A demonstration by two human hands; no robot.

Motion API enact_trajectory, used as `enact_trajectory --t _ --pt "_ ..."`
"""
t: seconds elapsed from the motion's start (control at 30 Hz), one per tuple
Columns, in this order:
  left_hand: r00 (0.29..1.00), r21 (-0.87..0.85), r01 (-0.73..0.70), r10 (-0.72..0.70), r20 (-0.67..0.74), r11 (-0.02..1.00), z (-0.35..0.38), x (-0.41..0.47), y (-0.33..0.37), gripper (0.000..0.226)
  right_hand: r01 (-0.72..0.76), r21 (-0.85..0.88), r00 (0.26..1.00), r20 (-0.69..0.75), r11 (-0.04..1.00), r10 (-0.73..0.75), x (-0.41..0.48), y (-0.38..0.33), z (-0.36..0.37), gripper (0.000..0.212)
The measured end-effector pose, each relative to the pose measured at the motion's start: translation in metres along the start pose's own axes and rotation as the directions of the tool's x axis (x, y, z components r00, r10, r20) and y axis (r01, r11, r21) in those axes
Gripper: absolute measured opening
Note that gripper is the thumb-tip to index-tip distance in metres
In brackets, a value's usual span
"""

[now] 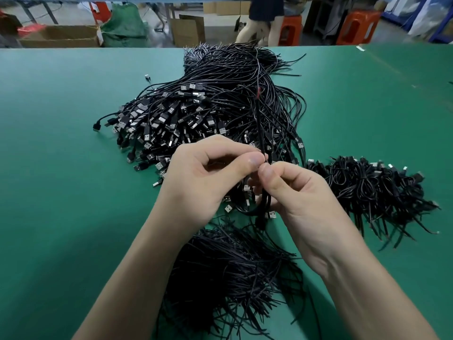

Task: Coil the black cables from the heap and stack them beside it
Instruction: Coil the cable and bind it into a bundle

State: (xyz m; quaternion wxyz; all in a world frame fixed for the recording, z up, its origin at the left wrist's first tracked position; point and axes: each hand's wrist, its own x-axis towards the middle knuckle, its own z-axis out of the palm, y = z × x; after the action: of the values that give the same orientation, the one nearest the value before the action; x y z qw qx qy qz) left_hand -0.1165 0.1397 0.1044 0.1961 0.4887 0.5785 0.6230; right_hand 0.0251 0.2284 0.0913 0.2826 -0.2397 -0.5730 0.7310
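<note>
A big heap of loose black USB cables (208, 106) lies in the middle of the green table (61, 168). To its right sits a stack of coiled black cables (372, 190). Both hands meet just in front of the heap. My left hand (203, 177) and my right hand (299, 192) pinch one black cable (259, 123) between thumb and fingers. That cable rises from the pinch toward the heap and hangs below in a loop with a USB plug (270, 214). A pile of thin black ties (228, 278) lies under my forearms.
Beyond the table's far edge stand cardboard boxes (61, 35), a green sack (125, 25), orange stools (355, 25) and a person's legs (262, 28). A single stray plug (147, 77) lies left of the heap on bare green surface.
</note>
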Motion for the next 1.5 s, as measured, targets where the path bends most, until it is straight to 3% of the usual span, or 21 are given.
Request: enact_trajectory --t 0.17,0.27,0.4,0.57,0.67,0.73,0.83,0.9,0.93,1.0,1.07,1.13,1.23,1.33,1.4,1.5 --pt "0.999 -0.036 0.014 -0.015 -0.030 0.999 0.002 0.000 0.000 0.009 -0.002 -0.039 1.000 -0.006 0.999 0.001 -0.001 0.007 0.008 0.052" --pt "0.998 -0.070 0.020 -0.024 -0.062 0.997 0.003 -0.002 0.000 0.010 -0.047 0.020 0.996 0.076 0.999 0.046 -0.003 0.007 0.014 0.047" --pt "0.995 -0.089 0.060 -0.066 -0.076 0.994 0.006 -0.003 -0.001 0.009 -0.157 0.050 0.957 0.255 0.986 0.139 -0.006 0.005 0.020 0.070" --pt "0.994 -0.082 0.083 -0.089 -0.066 0.993 0.002 -0.001 -0.002 0.011 -0.243 0.062 0.911 0.357 0.968 0.206 -0.007 0.003 0.014 0.051" --pt "0.993 -0.119 0.101 -0.107 -0.044 0.988 0.004 -0.001 -0.001 0.007 -0.196 -0.074 0.912 0.353 0.978 0.210 -0.006 0.002 0.010 0.050" --pt "0.992 -0.123 0.116 -0.121 -0.031 0.986 0.004 0.000 0.003 0.007 -0.091 -0.231 0.952 0.265 0.969 0.153 -0.005 0.004 0.008 0.043" --pt "0.989 0.154 0.037 -0.014 -0.146 0.987 -0.004 0.000 0.006 0.009 0.050 -0.585 0.994 0.106 0.809 0.015 0.000 0.008 0.002 0.047" --pt "0.945 0.396 -0.095 0.208 -0.251 0.913 -0.011 0.000 0.015 0.020 0.060 -0.756 0.998 0.062 0.652 -0.019 0.002 0.008 -0.003 0.048" --pt "0.913 0.505 -0.182 0.336 -0.232 0.843 -0.013 0.001 0.021 0.021 0.055 -0.837 0.998 0.054 0.544 -0.018 0.002 0.007 -0.003 0.046" --pt "0.878 0.634 -0.362 0.478 -0.014 0.684 -0.010 0.003 0.029 0.015 0.073 -0.960 0.997 0.066 0.270 -0.033 0.002 0.005 0.000 0.043" --pt "0.895 0.668 -0.431 0.383 0.229 0.607 -0.001 0.002 0.026 0.018 0.129 -0.988 0.991 0.126 0.085 -0.033 0.000 0.004 0.007 0.040" --pt "0.919 0.712 -0.371 0.124 0.375 0.596 0.009 -0.005 0.019 0.027 0.179 -0.984 0.984 0.179 -0.020 -0.004 -0.002 0.003 0.010 0.033" --pt "0.876 0.753 -0.083 -0.313 0.368 0.652 0.009 -0.009 0.010 0.038 0.196 -0.978 0.981 0.194 -0.075 0.026 -0.001 0.004 0.002 0.038" --pt "0.836 0.823 -0.110 -0.396 0.380 0.557 0.004 -0.003 0.004 0.041 0.247 -0.969 0.969 0.247 -0.009 -0.003 0.004 0.006 -0.010 0.034" --pt "0.845 0.859 -0.150 -0.388 0.368 0.489 0.002 -0.003 -0.002 0.050 0.268 -0.963 0.963 0.269 0.031 0.025 0.006 0.006 -0.012 0.058" --pt "0.864 0.776 -0.071 -0.350 0.362 0.627 -0.001 -0.006 -0.007 0.043 0.287 -0.951 0.955 0.294 0.112 0.044 0.007 0.007 -0.017 0.074"
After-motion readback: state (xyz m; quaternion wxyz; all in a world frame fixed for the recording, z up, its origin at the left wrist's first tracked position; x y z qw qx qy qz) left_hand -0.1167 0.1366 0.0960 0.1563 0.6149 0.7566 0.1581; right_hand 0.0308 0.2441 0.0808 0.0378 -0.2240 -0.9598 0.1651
